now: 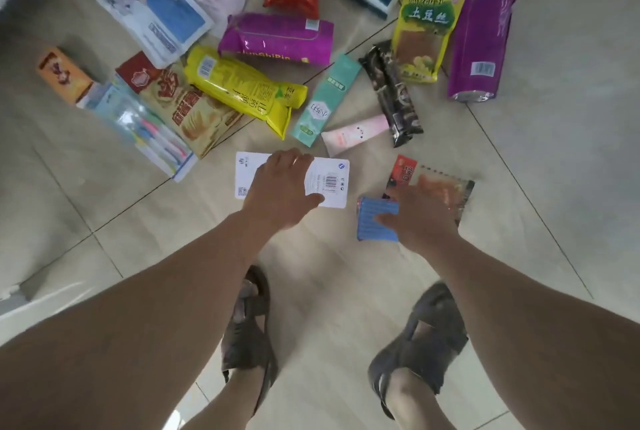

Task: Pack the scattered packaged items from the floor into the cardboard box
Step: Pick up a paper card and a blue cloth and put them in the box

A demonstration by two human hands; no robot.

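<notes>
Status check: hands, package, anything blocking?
Left hand gripping white flat pack on floor. Right hand gripping blue packet. Cardboard box not in view. Nothing blocking.

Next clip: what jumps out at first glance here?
Two bare arms reach down: the left hand grips a white card pack, and the right hand holds a small blue packet. Beyond them, bright snack bags litter the tiled floor, notably a yellow bag.

Your single head-worn camera looks steeply down from standing height at the tiled floor (540,90), wide-angle, with your sandalled feet (420,336) at the bottom and scattered packages toward the top.
</notes>
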